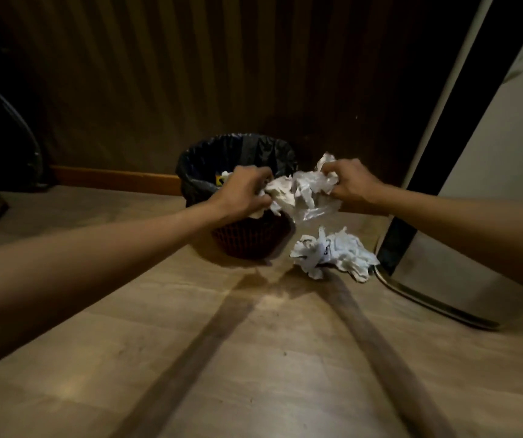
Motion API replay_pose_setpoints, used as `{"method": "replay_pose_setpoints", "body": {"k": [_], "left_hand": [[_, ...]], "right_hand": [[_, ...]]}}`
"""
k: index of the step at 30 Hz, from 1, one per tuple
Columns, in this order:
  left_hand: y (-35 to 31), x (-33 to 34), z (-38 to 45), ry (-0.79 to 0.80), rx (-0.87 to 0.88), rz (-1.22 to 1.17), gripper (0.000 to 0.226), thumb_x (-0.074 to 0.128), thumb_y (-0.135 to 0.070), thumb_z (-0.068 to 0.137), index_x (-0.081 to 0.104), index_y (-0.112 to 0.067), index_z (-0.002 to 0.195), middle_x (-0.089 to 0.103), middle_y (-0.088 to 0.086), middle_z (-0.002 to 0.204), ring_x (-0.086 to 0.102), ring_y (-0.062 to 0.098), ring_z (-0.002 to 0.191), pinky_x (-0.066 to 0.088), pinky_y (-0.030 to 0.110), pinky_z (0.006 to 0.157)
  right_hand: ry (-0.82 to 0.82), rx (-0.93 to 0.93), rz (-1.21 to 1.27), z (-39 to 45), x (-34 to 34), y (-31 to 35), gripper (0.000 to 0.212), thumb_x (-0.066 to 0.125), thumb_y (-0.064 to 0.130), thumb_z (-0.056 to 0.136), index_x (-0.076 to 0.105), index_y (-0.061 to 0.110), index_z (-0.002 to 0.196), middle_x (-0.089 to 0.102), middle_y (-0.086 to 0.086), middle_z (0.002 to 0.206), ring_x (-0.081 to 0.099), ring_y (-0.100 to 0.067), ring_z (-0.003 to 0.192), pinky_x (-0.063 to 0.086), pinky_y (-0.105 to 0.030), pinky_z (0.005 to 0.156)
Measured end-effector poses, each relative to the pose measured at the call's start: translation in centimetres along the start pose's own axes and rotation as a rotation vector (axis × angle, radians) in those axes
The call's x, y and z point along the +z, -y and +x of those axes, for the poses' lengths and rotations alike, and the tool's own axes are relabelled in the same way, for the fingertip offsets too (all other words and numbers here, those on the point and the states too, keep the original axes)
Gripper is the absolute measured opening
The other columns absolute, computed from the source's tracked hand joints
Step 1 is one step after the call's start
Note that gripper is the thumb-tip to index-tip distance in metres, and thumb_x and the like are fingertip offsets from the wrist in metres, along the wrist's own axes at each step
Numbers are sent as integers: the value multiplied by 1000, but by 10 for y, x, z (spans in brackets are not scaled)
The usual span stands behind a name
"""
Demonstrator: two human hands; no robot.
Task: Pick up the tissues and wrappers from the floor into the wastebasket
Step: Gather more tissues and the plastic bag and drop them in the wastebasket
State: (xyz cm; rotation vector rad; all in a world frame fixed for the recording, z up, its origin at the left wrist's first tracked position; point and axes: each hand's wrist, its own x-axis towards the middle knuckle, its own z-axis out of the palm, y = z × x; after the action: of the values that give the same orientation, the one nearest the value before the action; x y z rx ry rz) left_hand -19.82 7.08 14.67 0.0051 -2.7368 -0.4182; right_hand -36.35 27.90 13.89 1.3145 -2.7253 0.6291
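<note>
both hands, left [243, 190] and right [353, 183], grip one tissue wad [304, 194] beside the wastebasket [247, 238]; more tissues [336, 252] lie on the floor [254, 358].

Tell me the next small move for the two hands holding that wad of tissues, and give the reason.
Probably shift both hands a little leftward so the bundle of tissues and wrapper sits over the wastebasket, then let go. The left hand is already above the opening, but the right hand and much of the wad hang past its right rim. Another pile of tissues waits on the floor.

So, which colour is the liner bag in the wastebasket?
Black liner bag, seen in the head view.
</note>
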Motion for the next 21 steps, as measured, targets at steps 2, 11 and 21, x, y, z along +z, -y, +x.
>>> {"method": "replay_pose_setpoints", "body": {"k": [2,11,21], "left_hand": [[14,-17,13,-69,-56,15,28,71,-22,79,64,-7,102,66,13,95,62,27,86,50,40,72],[78,-43,35,-195,-353,44,35,70,-20,86,63,-11,119,59,16,118,58,33,106,50,41,88],[107,-59,23,-171,-368,-256,52,66,-9,88,56,-19,139,62,8,135,59,22,123,46,32,108]], "right_hand": [[-64,46,18,10,-10,7,38,71,16,87,62,10,123,65,-9,118,66,-20,99,57,-30,79],[-237,151,172,61,-23,59,43,72,16,86,61,11,127,62,-14,125,65,-29,110,60,-37,85],[-291,242,310,110,-16,99,41,75,19,85,63,14,124,66,-9,122,66,-23,108,58,-33,87]]}}
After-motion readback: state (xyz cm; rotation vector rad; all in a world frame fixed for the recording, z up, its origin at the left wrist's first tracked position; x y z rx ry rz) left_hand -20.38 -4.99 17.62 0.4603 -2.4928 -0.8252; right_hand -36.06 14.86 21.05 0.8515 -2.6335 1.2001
